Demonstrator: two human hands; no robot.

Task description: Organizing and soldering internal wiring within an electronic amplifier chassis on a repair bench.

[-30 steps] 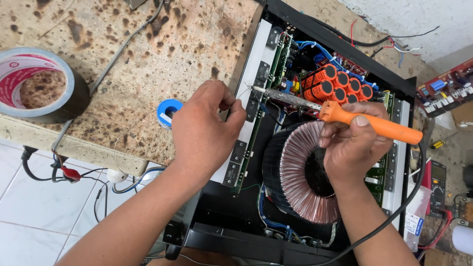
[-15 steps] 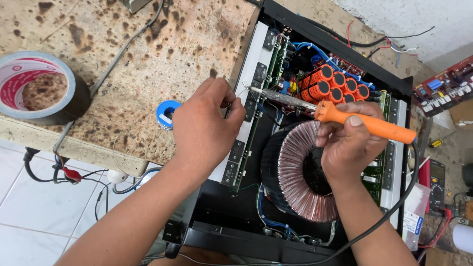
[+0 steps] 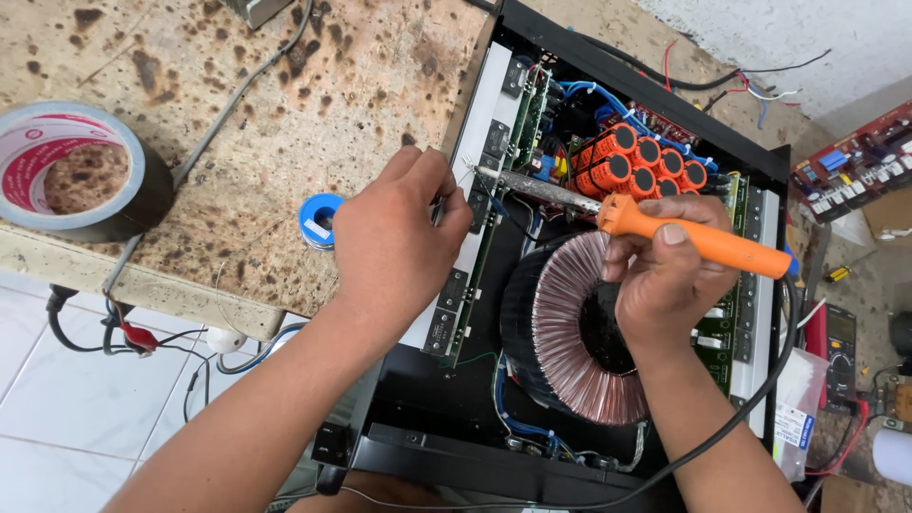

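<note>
solder wire pinched in my left hand point(image 3: 394, 242), fingers closed, meeting the soldering iron point(image 3: 655, 223) gripped in my right hand point(image 3: 665, 285); its tip sits at ten o'clock of the copper coil point(image 3: 579, 328). i'd judge a slip could bridge pins on the green board point(image 3: 480, 256) or scorch the blue wires point(image 3: 594, 90).

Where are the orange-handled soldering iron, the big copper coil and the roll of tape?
soldering iron point(image 3: 698, 237), head view, on its orange handle.
copper coil point(image 3: 560, 323), head view, on its wound left side.
roll of tape point(image 3: 142, 195), head view, on its dark outer wall.
</note>
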